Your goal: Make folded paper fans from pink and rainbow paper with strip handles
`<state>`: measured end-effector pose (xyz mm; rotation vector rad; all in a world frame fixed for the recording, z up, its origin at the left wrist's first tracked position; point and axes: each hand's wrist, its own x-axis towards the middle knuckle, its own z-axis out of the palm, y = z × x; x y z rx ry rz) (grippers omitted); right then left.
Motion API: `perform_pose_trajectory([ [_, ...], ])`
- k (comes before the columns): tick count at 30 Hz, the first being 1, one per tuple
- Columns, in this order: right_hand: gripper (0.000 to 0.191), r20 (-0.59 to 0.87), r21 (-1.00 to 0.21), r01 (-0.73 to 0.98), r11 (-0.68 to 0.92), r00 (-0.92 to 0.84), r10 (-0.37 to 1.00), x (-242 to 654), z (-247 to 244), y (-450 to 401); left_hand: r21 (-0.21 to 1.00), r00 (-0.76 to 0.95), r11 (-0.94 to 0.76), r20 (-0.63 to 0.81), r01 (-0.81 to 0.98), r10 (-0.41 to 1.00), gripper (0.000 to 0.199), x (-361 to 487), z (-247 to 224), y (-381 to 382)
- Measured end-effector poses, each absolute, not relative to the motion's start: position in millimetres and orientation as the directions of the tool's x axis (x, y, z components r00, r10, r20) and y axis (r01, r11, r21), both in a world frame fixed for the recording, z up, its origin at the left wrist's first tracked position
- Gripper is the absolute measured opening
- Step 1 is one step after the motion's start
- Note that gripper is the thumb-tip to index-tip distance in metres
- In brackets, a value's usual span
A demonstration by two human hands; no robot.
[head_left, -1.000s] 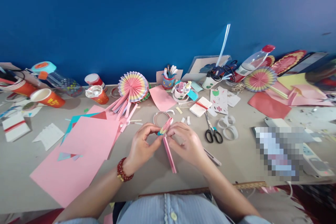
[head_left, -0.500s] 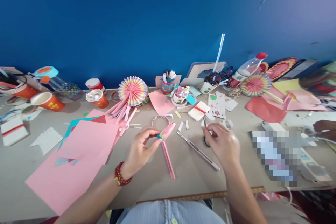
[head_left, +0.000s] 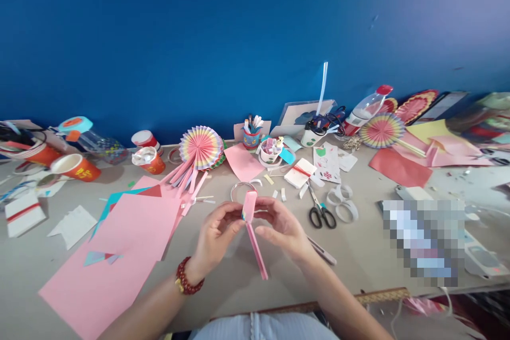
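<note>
A small folded paper fan (head_left: 249,203), pink with a multicoloured edge, stands upright in front of me with its pleats pressed together. A long pink paper strip (head_left: 257,255) extends down from its lower end toward me. My left hand (head_left: 218,234), with a red bead bracelet (head_left: 187,279) at the wrist, pinches the fan between thumb and fingers. My right hand (head_left: 282,226) is at the fan's right side, fingers curved behind it and thumb apart. Whether those fingertips touch the paper is hard to tell. Black-handled scissors (head_left: 321,212) lie to the right, and a craft knife (head_left: 322,251) is partly hidden by my right forearm.
Pink paper sheets (head_left: 131,223) cover the left side. A finished rosette fan (head_left: 201,147) and paper cups (head_left: 75,167) stand behind. White tape rolls (head_left: 346,210) are beside the scissors. A blurred-out device (head_left: 422,241) lies at right, near a power strip (head_left: 484,260).
My right hand has left the scissors and moved left to the folded fan. The scissors now lie uncovered on the table. My left hand still holds the fan, which is now more upright.
</note>
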<state>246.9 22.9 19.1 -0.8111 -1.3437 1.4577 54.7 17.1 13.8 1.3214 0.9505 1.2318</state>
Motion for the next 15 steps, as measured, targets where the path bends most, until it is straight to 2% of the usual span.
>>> perform_pose_trajectory([
  [4,0.042,0.121,-0.973,-0.22,0.064,-0.257,0.959,231,13,15,0.981,0.139,-0.052,0.079,-0.184,0.987,0.021,58,15,16],
  [8,0.027,0.131,-0.975,-0.2,0.094,-0.181,0.975,224,11,14,0.98,0.126,-0.051,0.076,-0.193,0.989,0.022,59,14,14],
  [12,0.02,0.198,-0.973,-0.158,0.171,-0.17,0.965,226,10,16,0.984,0.093,-0.137,0.148,-0.113,0.985,0.023,58,11,10],
  [15,0.019,0.272,-0.962,-0.062,0.266,-0.168,0.947,230,12,17,0.979,0.122,-0.203,0.205,-0.026,0.971,0.027,58,9,6],
])
